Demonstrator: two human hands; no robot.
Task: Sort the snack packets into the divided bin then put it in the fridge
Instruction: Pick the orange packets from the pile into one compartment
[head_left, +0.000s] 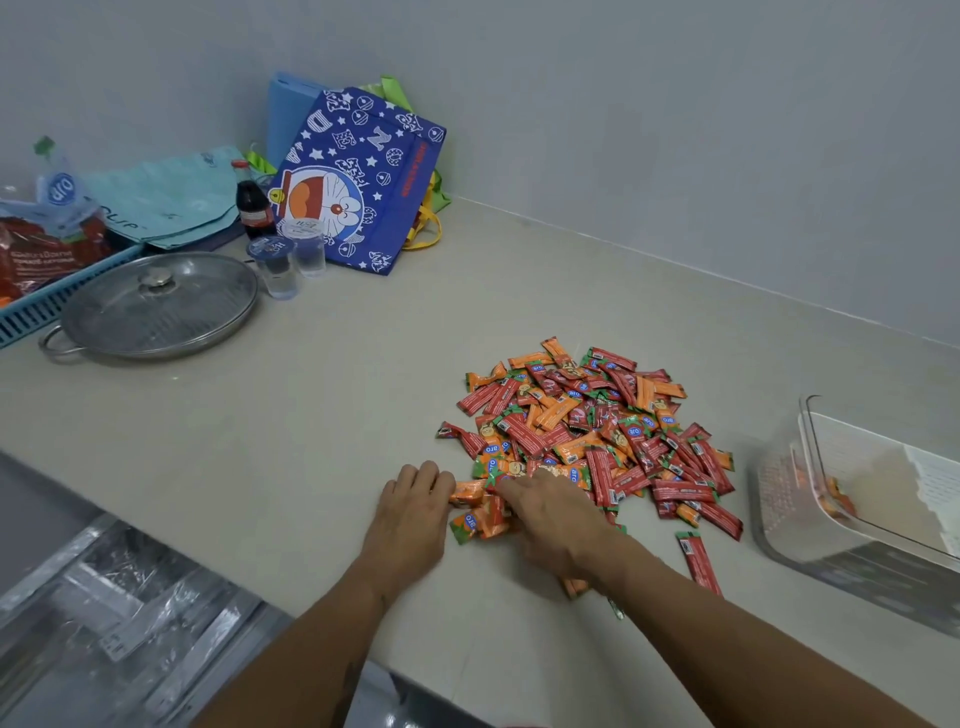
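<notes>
Pan (156, 306), cups (291, 260), bag (358, 176) behind packets (597, 431)

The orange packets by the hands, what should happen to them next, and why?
Probably gather them up and carry them to the divided bin. Both the left hand and right hand are already on a small cluster of orange packets pulled from the mixed pile, and the bin seems to hold a few orange ones.
</notes>
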